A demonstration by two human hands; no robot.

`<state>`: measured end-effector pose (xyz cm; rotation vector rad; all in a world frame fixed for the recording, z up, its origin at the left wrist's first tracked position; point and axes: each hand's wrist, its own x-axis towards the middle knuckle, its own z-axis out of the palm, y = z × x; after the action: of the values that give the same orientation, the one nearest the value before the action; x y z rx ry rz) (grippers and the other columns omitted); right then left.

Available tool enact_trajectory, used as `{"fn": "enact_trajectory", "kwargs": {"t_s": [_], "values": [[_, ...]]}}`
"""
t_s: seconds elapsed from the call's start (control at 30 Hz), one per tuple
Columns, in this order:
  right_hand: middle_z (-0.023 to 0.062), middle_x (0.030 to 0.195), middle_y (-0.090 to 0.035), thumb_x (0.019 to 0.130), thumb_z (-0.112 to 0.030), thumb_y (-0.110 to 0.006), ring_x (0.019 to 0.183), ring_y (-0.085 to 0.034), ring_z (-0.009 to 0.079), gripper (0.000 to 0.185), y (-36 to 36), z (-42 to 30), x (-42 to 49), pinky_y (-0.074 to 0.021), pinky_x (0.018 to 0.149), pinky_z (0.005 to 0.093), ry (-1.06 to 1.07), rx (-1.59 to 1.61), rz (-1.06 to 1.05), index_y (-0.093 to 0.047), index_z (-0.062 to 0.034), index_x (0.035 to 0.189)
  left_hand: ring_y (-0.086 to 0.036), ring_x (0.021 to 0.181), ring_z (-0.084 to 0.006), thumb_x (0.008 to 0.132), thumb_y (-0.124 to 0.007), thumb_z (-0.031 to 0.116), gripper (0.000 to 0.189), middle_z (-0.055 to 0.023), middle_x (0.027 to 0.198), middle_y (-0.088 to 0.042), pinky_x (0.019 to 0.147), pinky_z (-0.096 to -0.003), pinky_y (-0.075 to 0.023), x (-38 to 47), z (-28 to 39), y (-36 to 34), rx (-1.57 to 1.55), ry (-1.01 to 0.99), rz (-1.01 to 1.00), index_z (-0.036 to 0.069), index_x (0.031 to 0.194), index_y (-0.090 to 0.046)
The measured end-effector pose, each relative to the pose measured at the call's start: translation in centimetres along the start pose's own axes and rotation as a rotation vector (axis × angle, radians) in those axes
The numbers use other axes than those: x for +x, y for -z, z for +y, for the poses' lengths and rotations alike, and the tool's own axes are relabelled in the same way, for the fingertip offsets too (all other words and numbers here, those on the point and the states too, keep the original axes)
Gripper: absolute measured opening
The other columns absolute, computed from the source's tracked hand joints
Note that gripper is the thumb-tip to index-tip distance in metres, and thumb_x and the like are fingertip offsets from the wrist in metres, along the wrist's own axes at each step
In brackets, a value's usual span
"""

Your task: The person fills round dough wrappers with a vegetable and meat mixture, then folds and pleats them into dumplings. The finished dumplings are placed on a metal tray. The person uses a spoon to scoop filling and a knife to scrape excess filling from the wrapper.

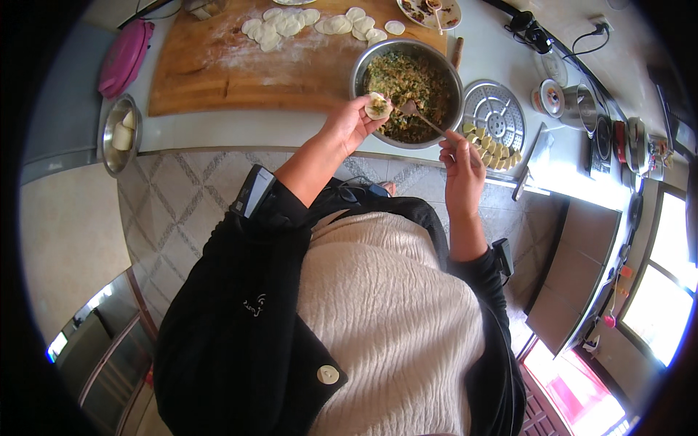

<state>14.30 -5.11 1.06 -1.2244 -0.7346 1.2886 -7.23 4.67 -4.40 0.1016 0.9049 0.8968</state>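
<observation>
On the fingers of my left hand [349,126] lies a round dough wrapper [377,107] with a little green and orange filling at its middle. My right hand [463,169] grips the handle of a metal spoon or fork [428,121]; its head is over the filling, close to the wrapper. Beneath both is a steel bowl [360,60] of chopped filling [406,71]. Right of the bowl, a perforated steel steamer tray [493,103] bears rows of folded dumplings [496,152] along its near side. Several flat wrappers [283,24] lie in overlapping groups on the floured wooden board [245,87].
A cleaver [531,163] lies right of the tray, its handle over the counter edge. A rolling pin [457,52] sits beyond the bowl, near a plate with a spoon [450,19]. At left are a steel bowl holding dough [122,136] and a pink appliance [125,60].
</observation>
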Motion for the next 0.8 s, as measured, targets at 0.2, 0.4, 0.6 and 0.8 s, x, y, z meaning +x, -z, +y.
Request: {"fn": "enact_trajectory", "kwargs": {"t_s": [0.2, 0.4, 0.6, 0.8], "values": [[0.0079, 0.098, -0.064, 0.083, -0.004, -0.068, 0.084, -0.061, 0.0223, 0.030, -1.4, 0.4, -1.0, -0.0499, 0.074, 0.0301, 0.702, -0.882, -0.218, -0.068, -0.0064, 0.113, -0.065, 0.107, -0.0266, 0.100, -0.043, 0.014, 0.030, -0.0205, 0.114, -0.064, 0.094, -0.0365, -0.0556, 0.9, -0.2, -1.5, -0.086, 0.023, -0.114, -0.009, 0.117, -0.053], [0.0008, 0.100, -0.058, 0.073, -0.010, -0.074, 0.085, -0.060, 0.0198, 0.047, -0.6, 2.0, -1.4, -0.0508, 0.072, 0.0338, 0.938, -1.287, -0.307, -0.065, -0.0140, 0.119, -0.066, 0.100, -0.0274, 0.100, -0.041, 0.013, 0.025, -0.0198, 0.110, -0.065, 0.086, -0.0389, -0.0577, 1.6, 0.0, -1.7, -0.126, 0.023, -0.055, -0.005, 0.114, -0.053], [0.0049, 0.098, -0.060, 0.076, -0.004, -0.071, 0.085, -0.059, 0.0240, 0.047, 0.6, 1.1, -2.1, -0.0501, 0.073, 0.0355, 0.942, -1.158, -0.242, -0.064, -0.0108, 0.123, -0.066, 0.099, -0.0284, 0.099, -0.045, 0.011, 0.023, -0.0209, 0.109, -0.064, 0.087, -0.0374, -0.0592, 1.1, 0.5, -1.7, -0.171, -0.025, -0.043, -0.007, 0.110, -0.054], [0.0111, 0.096, -0.063, 0.079, 0.003, -0.066, 0.084, -0.060, 0.0282, 0.041, -1.3, 0.7, -1.7, -0.0493, 0.074, 0.0362, 0.836, -1.089, -0.241, -0.066, -0.0068, 0.119, -0.067, 0.098, -0.0276, 0.100, -0.045, 0.012, 0.026, -0.0211, 0.109, -0.064, 0.088, -0.0358, -0.0591, 0.5, -0.1, -2.4, -0.094, -0.043, -0.038, -0.009, 0.112, -0.054]]}}
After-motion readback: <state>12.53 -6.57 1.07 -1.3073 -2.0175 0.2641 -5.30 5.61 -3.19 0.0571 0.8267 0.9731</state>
